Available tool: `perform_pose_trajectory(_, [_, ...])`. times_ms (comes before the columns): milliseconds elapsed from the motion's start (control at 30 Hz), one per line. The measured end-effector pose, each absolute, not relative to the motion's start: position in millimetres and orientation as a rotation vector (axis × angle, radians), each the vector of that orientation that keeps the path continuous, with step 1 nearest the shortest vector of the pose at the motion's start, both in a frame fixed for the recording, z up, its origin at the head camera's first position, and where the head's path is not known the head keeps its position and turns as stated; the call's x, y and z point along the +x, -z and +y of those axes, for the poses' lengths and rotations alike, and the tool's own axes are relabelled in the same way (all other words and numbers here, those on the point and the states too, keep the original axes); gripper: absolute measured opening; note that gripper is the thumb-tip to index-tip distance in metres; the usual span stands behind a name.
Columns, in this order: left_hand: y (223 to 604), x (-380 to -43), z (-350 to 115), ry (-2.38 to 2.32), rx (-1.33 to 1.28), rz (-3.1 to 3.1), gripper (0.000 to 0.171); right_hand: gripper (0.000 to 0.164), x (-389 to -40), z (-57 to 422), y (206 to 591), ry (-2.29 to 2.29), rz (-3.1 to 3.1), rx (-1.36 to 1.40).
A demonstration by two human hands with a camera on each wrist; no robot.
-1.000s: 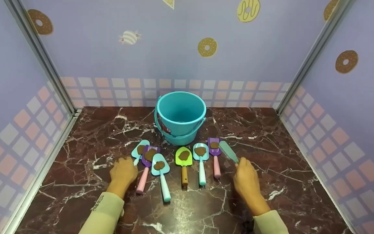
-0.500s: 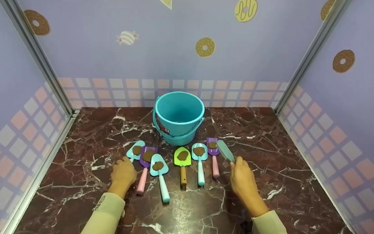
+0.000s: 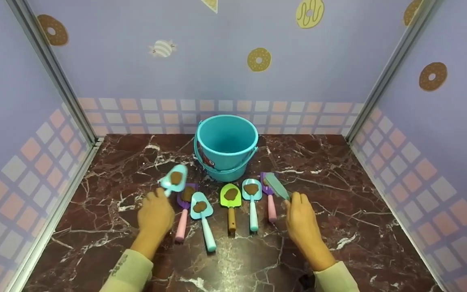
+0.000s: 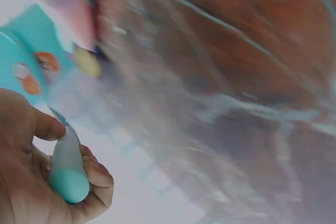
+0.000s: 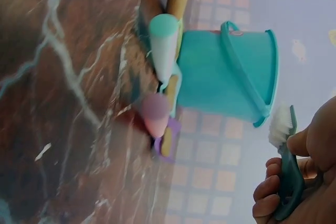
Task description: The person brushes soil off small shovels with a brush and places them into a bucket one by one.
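My left hand (image 3: 155,213) grips the pale handle of a light blue toy shovel (image 3: 171,186), lifted off the table with a flat brown lump on its blade. The left wrist view shows fingers and thumb curled round that handle (image 4: 68,174). In my right hand (image 3: 303,221) is a green scrubbing brush (image 3: 276,186); its white bristles (image 5: 281,128) show in the right wrist view. The brush head overlaps the blade of a purple shovel with a pink handle (image 3: 272,209) in the head view. Beside the left hand lies another purple shovel with a pink handle (image 3: 181,227).
A turquoise bucket (image 3: 237,161) stands upright at the back middle, its handle hanging in front. Between the hands lie a light blue shovel (image 3: 208,235), a lime green one (image 3: 232,219) and another light blue one (image 3: 253,217), each bearing a brown lump. Walls enclose the marble table.
The left hand has raised the light blue shovel from the table and tilted it slightly right. The right hand has shifted a little left, bringing the brush over the right purple shovel's blade.
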State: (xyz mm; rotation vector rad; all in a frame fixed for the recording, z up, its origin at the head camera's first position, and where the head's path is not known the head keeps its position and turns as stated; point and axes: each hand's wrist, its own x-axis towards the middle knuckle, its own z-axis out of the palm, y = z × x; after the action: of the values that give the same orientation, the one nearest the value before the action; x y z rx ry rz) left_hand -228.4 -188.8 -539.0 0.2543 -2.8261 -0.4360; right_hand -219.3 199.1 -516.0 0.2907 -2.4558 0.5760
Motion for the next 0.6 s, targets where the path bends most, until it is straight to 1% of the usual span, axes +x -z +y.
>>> perform_pose_trajectory(33, [535,-227,-181,0.418,0.218,-2.826,0.038,0.017,-219,197,514,-0.581,-2.453,0.301])
perform_pose_trajectory(133, [522,-221,-155,0.374,0.128,-2.834,0.038,0.015,-217,187,507,-0.6,-2.419,0.361])
perform_pose_trajectory(333, [497,-205,-108,0.263,-0.023,-2.783,0.029,0.014,-214,168,497,-0.593,-2.34,0.478])
perform_pose_trajectory(500, [489,-191,-82,0.17,-0.115,-2.678,0.023,0.014,-205,150,491,-0.589,-2.354,0.538])
perform_pose_trajectory(600, [486,-185,-72,0.134,-0.152,-2.63,0.025,0.017,-199,141,491,-0.576,-2.331,0.603])
